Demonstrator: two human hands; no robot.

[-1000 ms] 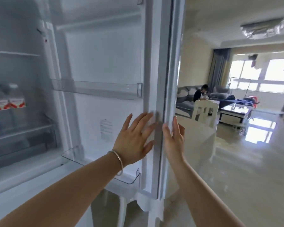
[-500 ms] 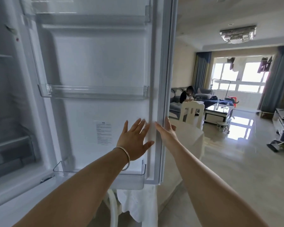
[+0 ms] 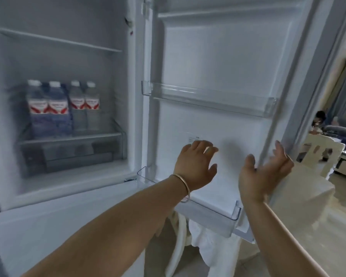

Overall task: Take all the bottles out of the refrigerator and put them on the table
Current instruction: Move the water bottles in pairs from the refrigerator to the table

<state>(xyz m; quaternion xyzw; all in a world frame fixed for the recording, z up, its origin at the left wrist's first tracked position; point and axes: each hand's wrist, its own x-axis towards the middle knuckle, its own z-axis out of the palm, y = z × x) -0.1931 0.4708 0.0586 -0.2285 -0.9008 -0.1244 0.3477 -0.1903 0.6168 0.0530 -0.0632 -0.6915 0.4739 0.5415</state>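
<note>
The refrigerator [image 3: 132, 96] stands open. On its lower shelf stand several clear water bottles [image 3: 62, 108] with white caps and red-and-white labels, in a tight group at the left. The open door [image 3: 224, 62] swings out to the right, its racks bare. My left hand [image 3: 196, 166], with a thin bangle on the wrist, hovers open in front of the door's inner panel. My right hand [image 3: 266, 172] is open, palm up, at the door's outer edge. Neither hand holds anything. The table [image 3: 300, 200] under a white cloth lies behind the door at the right.
A clear door rack [image 3: 208, 96] sits at mid height and another [image 3: 218, 212] at the door's foot. A white chair [image 3: 320, 154] stands behind the table. A person sits on a sofa [image 3: 318, 120] far right. A dark drawer [image 3: 76, 156] lies under the bottle shelf.
The view has swung left, so the fridge interior and its bottles show now. Both hands have come off the door edge, and the right palm has turned upward.
</note>
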